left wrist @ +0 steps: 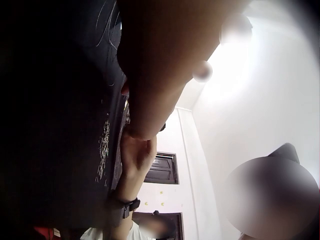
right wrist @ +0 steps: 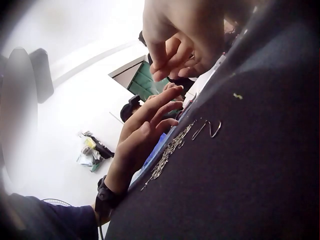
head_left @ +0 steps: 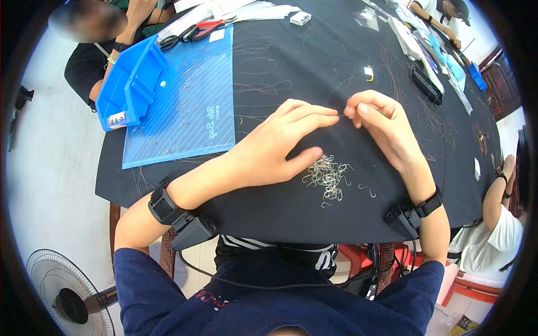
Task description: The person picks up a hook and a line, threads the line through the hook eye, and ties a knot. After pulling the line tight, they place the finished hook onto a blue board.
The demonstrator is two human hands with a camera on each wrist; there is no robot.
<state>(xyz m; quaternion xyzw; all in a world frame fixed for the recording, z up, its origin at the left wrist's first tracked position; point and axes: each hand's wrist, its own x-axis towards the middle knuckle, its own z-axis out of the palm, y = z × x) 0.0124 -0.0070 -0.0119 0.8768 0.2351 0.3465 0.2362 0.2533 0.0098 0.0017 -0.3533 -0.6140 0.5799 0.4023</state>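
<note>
My right hand (head_left: pixel 384 123) is raised over the black table, thumb and fingertips bent together. They pinch a thin fishing line (head_left: pixel 342 116), of which only a short piece shows between the two hands. Opposite it, my left hand (head_left: pixel 280 140) reaches across with nearly straight fingers, the tips right at that line and the thumb held apart below. In the right wrist view the left hand (right wrist: pixel 142 132) shows spread fingers. Below the hands lies a heap of small metal fish hooks (head_left: pixel 329 176), with a few loose hooks (right wrist: pixel 214 131) beside it.
A blue translucent file bag (head_left: pixel 190 106) lies at left with a blue bin (head_left: pixel 131 84) on it. Pliers (head_left: pixel 199 31) rest at its far edge. Looped lines (head_left: pixel 260 87) and a black case (head_left: pixel 426 85) lie on the tablecloth (head_left: pixel 269 204). Other people sit around the table.
</note>
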